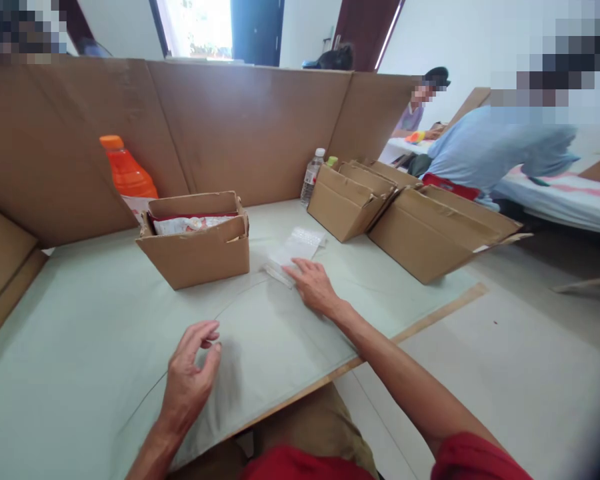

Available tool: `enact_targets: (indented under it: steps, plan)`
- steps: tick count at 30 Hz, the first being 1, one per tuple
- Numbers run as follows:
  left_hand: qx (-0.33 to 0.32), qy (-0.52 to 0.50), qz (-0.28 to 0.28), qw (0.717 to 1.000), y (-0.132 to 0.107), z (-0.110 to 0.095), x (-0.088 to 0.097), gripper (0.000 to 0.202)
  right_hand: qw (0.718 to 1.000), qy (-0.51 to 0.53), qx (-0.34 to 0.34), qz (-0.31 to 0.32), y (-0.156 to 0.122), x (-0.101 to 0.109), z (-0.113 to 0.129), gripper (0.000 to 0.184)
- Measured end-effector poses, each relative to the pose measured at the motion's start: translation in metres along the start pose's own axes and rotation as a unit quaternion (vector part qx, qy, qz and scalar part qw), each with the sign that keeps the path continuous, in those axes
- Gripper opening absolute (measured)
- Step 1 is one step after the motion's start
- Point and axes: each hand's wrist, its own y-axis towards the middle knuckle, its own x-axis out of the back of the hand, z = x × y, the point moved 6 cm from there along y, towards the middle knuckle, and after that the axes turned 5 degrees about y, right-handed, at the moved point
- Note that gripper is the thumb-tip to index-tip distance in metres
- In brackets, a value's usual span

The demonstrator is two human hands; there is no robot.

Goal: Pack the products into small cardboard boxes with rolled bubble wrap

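My right hand (313,285) lies flat on the pale green table (80,347), fingers stretched out and resting on the near end of a small clear plastic bag (296,250). The bag lies just right of an open cardboard box (197,248) that holds red and white packets. My left hand (193,373) hovers over the table nearer to me, fingers loosely curled with thumb and fingertips close together; nothing shows between them.
An orange drink bottle (126,172) stands behind the box. A clear water bottle (312,176) and two open cardboard boxes (380,203) sit at the right. Cardboard screens (250,127) wall the table's back and left. Other people work at a table to the right.
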Motion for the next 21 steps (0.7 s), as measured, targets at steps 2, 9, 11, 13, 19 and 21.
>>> enact_targets:
  steps: [2, 9, 11, 13, 19, 21]
  plan:
    - [-0.004, -0.011, 0.022, 1.000, -0.007, -0.004, -0.008, 0.025, 1.000, 0.016, 0.016, 0.012, 0.010, -0.006, 0.005, 0.044]
    - [-0.031, 0.028, 0.052, 0.998, -0.014, -0.005, -0.018, 0.034, 0.959, 0.267, -0.010, -0.094, -0.021, 0.016, 0.018, 0.026]
    - [-0.047, 0.047, 0.062, 0.996, -0.013, -0.007, -0.024, 0.049, 0.896, 0.434, -0.017, -0.099, -0.046, 0.023, 0.027, 0.022]
    - [-0.070, 0.044, 0.090, 0.992, -0.012, -0.013, -0.036, 0.066, 0.838, 0.539, -0.058, -0.065, -0.069, 0.019, 0.038, 0.021]
    - [0.033, -0.069, 0.200, 0.977, -0.006, -0.022, -0.076, 0.069, 0.723, 0.660, -0.203, 0.001, -0.111, -0.014, 0.053, 0.027]
    - [0.084, -0.071, 0.208, 0.972, 0.000, -0.020, -0.083, 0.064, 0.727, 0.651, -0.217, 0.003, -0.116, -0.017, 0.049, 0.027]
